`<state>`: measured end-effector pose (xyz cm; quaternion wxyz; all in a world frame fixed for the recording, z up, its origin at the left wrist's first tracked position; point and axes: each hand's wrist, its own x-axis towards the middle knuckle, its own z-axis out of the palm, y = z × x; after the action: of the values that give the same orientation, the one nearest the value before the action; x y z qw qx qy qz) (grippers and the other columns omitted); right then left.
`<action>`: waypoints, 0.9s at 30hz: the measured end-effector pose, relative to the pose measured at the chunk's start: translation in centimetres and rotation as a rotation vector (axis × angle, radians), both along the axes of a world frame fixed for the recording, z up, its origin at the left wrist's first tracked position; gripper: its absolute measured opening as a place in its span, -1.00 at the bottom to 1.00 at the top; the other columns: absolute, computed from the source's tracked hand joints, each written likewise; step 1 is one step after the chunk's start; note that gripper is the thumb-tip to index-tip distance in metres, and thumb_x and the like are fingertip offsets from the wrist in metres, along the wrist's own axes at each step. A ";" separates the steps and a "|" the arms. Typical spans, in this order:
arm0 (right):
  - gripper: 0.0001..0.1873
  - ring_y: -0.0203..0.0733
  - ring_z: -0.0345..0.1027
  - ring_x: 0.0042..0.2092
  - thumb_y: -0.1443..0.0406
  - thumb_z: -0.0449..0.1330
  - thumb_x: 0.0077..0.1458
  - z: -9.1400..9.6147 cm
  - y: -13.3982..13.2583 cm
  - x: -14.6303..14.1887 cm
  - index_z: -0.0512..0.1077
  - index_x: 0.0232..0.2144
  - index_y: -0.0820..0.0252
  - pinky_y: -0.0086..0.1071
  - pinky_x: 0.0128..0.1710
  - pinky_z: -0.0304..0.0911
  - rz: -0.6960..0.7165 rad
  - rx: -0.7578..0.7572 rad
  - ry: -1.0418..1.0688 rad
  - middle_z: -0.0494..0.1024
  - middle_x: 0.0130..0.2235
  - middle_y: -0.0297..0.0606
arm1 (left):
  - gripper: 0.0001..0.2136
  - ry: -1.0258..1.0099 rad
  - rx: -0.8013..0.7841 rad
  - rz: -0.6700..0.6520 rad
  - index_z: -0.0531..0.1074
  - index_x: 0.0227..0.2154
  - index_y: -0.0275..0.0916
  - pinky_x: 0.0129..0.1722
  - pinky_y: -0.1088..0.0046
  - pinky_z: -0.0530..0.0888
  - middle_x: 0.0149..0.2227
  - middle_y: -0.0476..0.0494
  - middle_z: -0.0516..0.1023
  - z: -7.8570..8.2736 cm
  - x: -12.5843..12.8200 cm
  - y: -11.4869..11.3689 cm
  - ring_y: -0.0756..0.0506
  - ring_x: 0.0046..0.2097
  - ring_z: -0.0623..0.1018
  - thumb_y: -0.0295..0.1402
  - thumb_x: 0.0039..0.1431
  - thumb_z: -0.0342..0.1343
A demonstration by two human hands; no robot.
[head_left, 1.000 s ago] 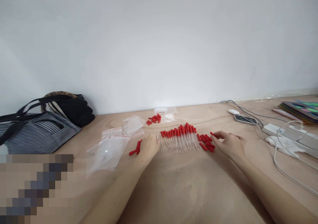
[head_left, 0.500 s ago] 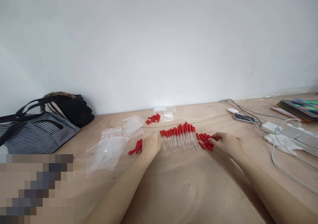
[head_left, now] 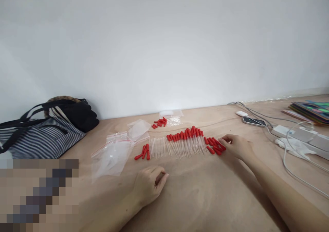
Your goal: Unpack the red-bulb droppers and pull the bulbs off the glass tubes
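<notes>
A row of clear droppers with red rubber bulbs (head_left: 186, 141) lies across the wooden tabletop (head_left: 200, 191). Bare clear tubes (head_left: 158, 147) lie at the row's left end, with a few loose red bulbs (head_left: 144, 152) beside them. More loose red bulbs (head_left: 214, 145) lie at the right end. My right hand (head_left: 235, 146) rests there with its fingers curled, the fingertips touching those bulbs. My left hand (head_left: 149, 185) sits nearer to me, loosely curled with thumb against fingers; what it holds, if anything, is hidden.
Clear zip bags (head_left: 115, 151) lie left of the row. A small pile of red bulbs on a bag (head_left: 160, 122) sits near the wall. A striped bag (head_left: 38, 136) is far left. A phone (head_left: 254, 121), chargers, cables (head_left: 290, 146) and books (head_left: 311, 110) are at right.
My left hand has pulled back from the left end of the row toward me, uncovering the bare tubes. My right hand has stayed at the loose bulbs.
</notes>
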<state>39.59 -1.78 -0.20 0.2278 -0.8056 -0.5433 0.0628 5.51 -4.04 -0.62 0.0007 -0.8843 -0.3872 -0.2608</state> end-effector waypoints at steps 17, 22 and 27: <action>-0.57 -0.01 0.33 -0.24 -0.02 -0.01 -0.03 0.6 5.8 -6.8 0.46 -0.51 0.16 -0.10 -0.17 -0.03 0.073 -0.106 -0.083 0.50 -0.43 -0.14 | -0.82 0.016 -0.151 0.044 0.37 -0.51 -0.22 -0.56 0.58 0.27 -0.63 0.04 0.35 -0.1 -0.3 0.3 0.04 -0.57 0.36 -0.36 0.11 -0.10; -0.55 0.00 0.35 -0.26 -0.03 -0.03 -0.03 0.5 5.9 -6.4 0.45 -0.57 0.15 -0.05 -0.16 -0.03 0.108 -0.152 -0.051 0.50 -0.46 -0.14 | -0.82 0.028 -0.143 0.047 0.37 -0.51 -0.21 -0.55 0.57 0.27 -0.63 0.04 0.35 -0.1 -0.3 0.3 0.03 -0.56 0.36 -0.36 0.10 -0.10; -0.61 0.04 0.34 -0.24 0.07 0.00 -0.02 0.2 6.0 -6.5 0.43 -0.62 0.18 -0.02 -0.14 -0.04 0.146 -0.159 -0.016 0.51 -0.44 -0.11 | -0.83 0.046 -0.167 0.049 0.36 -0.51 -0.22 -0.54 0.57 0.28 -0.63 0.04 0.34 0.3 -0.2 0.1 0.03 -0.56 0.36 -0.38 0.11 -0.10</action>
<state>33.13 4.22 0.01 0.1535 -0.7798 -0.5958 0.1158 5.28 -3.91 -0.36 -0.0578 -0.8773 -0.4292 -0.2070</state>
